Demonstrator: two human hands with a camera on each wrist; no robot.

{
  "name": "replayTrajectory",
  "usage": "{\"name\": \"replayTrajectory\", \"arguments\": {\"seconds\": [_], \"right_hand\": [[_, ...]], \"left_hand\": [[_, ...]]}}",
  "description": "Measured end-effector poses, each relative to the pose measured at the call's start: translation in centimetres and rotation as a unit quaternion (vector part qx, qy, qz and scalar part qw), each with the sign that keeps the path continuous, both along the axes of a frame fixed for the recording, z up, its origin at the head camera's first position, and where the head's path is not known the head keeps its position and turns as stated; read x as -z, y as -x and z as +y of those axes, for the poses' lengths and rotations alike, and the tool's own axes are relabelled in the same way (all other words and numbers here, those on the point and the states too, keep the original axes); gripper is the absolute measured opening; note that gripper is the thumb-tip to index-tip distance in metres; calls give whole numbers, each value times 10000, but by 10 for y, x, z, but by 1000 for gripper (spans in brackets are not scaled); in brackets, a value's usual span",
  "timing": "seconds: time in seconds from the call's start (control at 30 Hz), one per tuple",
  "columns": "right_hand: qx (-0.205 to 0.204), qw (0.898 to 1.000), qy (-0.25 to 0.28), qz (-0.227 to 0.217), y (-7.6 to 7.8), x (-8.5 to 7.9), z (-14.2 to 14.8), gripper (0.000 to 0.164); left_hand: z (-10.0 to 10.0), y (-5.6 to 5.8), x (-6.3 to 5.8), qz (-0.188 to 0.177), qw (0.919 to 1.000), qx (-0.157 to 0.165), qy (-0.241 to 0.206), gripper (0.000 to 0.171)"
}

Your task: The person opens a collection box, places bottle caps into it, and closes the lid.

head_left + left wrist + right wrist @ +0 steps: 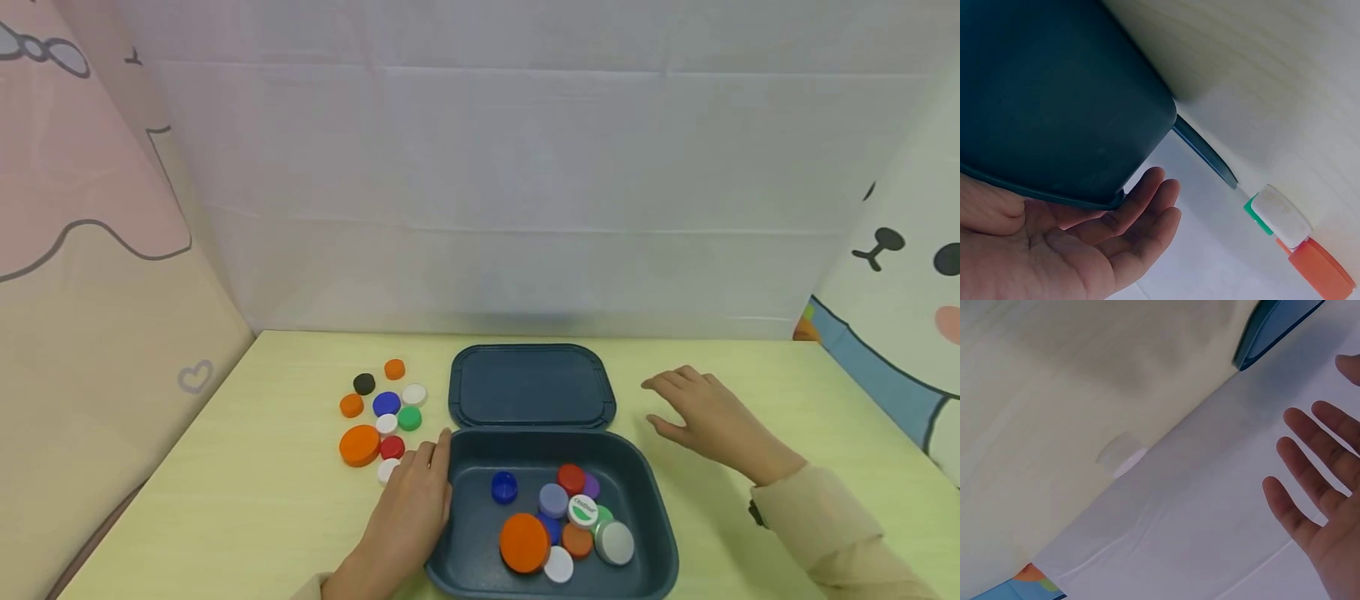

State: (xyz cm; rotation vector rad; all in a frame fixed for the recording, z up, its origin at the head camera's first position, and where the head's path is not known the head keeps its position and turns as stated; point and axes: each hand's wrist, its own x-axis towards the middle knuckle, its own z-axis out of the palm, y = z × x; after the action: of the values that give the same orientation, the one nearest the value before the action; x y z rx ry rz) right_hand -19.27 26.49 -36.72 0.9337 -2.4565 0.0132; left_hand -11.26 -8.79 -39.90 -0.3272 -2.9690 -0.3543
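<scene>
A dark blue plastic box (660, 533) sits at the front of the table, with bottle caps in several colours inside. Among them are a large orange cap (524, 542), a dark blue cap (504, 487) and a silvery cap (614, 542). My left hand (411, 507) holds the box's left rim near its far corner. In the left wrist view, its fingers (1147, 240) lie outside the wall, while the rim hides the thumb's tip. Right of the box, my right hand (701, 417) hovers over the table with fingers spread, holding nothing.
Behind the box lies its matching flat lid (532, 386). Loose caps are scattered left of the box, including a large orange cap (360, 446), a black cap (364, 383) and a green cap (409, 418). A white sheet (525, 183) hangs along the table's back edge.
</scene>
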Motion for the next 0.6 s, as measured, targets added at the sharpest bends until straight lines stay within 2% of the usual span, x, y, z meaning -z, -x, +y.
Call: {"name": "replayTrajectory", "arguments": {"seconds": [0.23, 0.37, 0.6], "right_hand": [[765, 9962, 47, -417, 11, 4, 22, 39], [1192, 9898, 156, -764, 16, 7, 36, 38], [1670, 9779, 152, -1246, 24, 14, 55, 37]], "left_hand": [[1, 0, -1, -5, 10000, 0, -13, 56], [1, 0, -1, -7, 10000, 3, -9, 56], [1, -1, -1, -70, 10000, -43, 18, 56]]}}
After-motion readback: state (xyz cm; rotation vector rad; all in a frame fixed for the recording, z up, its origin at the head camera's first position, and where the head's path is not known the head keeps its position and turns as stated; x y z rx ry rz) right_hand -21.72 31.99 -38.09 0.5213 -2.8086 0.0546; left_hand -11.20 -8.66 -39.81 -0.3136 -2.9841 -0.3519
